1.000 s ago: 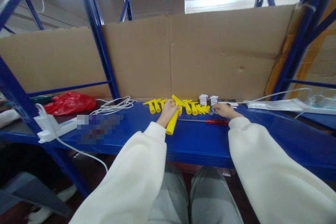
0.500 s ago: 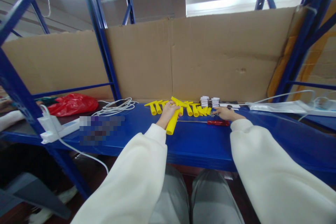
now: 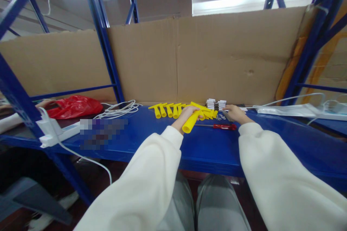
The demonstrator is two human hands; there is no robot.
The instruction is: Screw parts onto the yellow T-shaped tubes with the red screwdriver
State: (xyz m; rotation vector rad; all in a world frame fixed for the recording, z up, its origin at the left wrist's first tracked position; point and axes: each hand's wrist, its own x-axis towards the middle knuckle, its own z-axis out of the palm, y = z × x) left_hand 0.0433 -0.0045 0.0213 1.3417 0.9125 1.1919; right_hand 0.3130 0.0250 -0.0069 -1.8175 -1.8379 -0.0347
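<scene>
My left hand (image 3: 186, 116) is wrapped round a yellow T-shaped plastic handle (image 3: 191, 122), its hollow round end tipped toward me. Over the back of the shelf, my right hand (image 3: 236, 112) has its fingers drawn together beside a stack of white pieces with dark bands (image 3: 216, 104). Something dark and thin shows under those fingers, too small to name. Just left of them lies a little heap of small shiny metal pieces (image 3: 221, 116). Several more yellow T-shaped handles (image 3: 169, 111) stand in a row along the cardboard, and smaller yellow pieces (image 3: 210, 114) lie right of my left hand.
A red-handled screwdriver (image 3: 224, 127) lies across the blue shelf (image 3: 208, 148). At left are a white power strip (image 3: 63, 133), coiled white cable (image 3: 123, 109) and a red plastic bag (image 3: 78, 107), with another person's hand near it. A cardboard wall (image 3: 217, 54) closes the back.
My left hand has moved right with the yellow handle, uncovering more of the row. My right hand has lifted slightly from the metal pieces, back beside the white stack.
</scene>
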